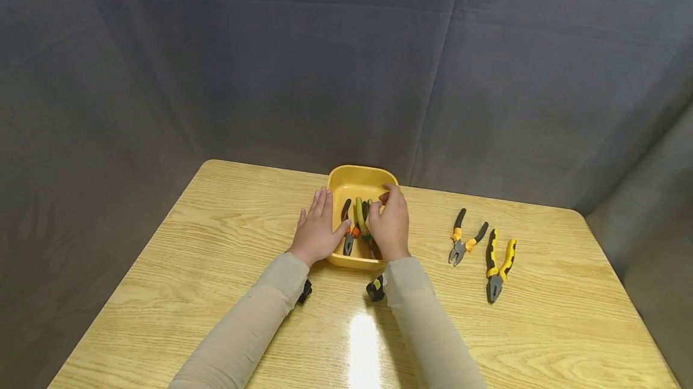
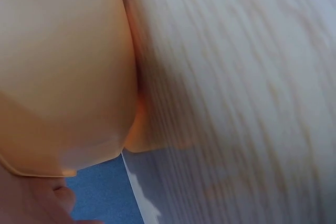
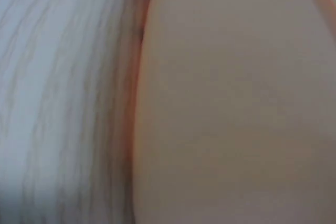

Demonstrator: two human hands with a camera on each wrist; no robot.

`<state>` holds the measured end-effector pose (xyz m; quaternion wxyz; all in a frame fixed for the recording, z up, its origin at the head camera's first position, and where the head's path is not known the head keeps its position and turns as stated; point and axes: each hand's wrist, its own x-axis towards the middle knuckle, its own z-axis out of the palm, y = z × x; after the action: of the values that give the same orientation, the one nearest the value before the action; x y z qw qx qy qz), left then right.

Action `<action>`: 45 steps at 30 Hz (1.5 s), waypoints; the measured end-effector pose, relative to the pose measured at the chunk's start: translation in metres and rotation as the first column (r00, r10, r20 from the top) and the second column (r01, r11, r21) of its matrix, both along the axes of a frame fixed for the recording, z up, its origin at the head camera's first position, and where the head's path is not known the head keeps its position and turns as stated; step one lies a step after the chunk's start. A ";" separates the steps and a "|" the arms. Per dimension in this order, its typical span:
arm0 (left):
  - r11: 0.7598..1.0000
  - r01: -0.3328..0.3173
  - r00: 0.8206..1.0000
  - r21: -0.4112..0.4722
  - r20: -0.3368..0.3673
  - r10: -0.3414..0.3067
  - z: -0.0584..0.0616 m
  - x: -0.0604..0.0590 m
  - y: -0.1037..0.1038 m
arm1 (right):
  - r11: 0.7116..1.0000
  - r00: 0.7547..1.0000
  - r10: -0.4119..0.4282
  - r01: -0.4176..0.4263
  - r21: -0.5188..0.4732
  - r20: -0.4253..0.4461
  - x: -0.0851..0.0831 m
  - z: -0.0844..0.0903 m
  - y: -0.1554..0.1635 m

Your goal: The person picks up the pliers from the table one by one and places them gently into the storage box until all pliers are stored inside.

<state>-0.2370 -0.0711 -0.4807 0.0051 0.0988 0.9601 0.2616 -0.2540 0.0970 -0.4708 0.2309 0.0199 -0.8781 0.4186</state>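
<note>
A yellow plastic bin [image 1: 354, 261] stands near the table's far edge. Inside lie pliers with black and orange handles [image 1: 349, 243] and a tool with olive-green handles [image 1: 360, 211], partly hidden by my right hand. My left hand [image 1: 316, 232] rests at the bin's left rim, fingers straight, thumb reaching over the inside. Bent fingers of my right hand [image 1: 392, 226] are over the bin's right side, its thumb beside an olive handle; whether they hold anything is hidden. Both wrist views show mostly the bin's outer wall [image 2: 63, 66], with part of my left hand [image 2: 37, 198] at the rim.
Right of the bin, pliers with black and orange handles [image 1: 458, 247] lie spread on the wooden table [image 1: 216, 269]. Further right are pliers with yellow and black handles [image 1: 495, 287]. A grey curtain [image 1: 303, 76] hangs behind the table.
</note>
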 end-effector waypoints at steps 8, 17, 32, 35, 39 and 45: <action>1.000 0.006 1.000 -0.004 -0.005 -0.006 0.001 0.000 0.001 | 0.991 0.999 -0.025 0.021 -0.131 -0.029 -0.002 0.001 0.005; 0.999 0.010 1.000 0.031 -0.005 -0.010 0.001 0.002 0.000 | 0.977 0.998 -0.068 0.063 -0.206 -0.015 0.002 0.000 0.006; 0.999 0.017 1.000 0.028 0.013 -0.017 -0.001 0.000 0.000 | 0.928 0.992 -0.100 0.119 -0.353 0.071 -0.002 0.002 0.011; 0.999 0.019 1.000 0.033 0.018 -0.020 -0.002 0.001 -0.001 | 0.924 0.991 -0.094 0.122 -0.362 0.096 -0.002 0.001 0.014; 0.999 0.023 1.000 0.036 0.016 -0.024 -0.001 0.001 -0.001 | 0.922 0.992 -0.078 0.112 -0.371 0.104 -0.001 0.001 0.020; 0.999 0.027 1.000 0.029 0.014 -0.027 0.001 0.001 -0.001 | 0.935 0.987 -0.029 0.083 -0.345 0.159 0.005 0.003 0.032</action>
<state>-0.2362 -0.0719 -0.4792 0.0140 0.1100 0.9547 0.2762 -0.2490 0.1294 -0.4677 0.1755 -0.0787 -0.8045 0.5619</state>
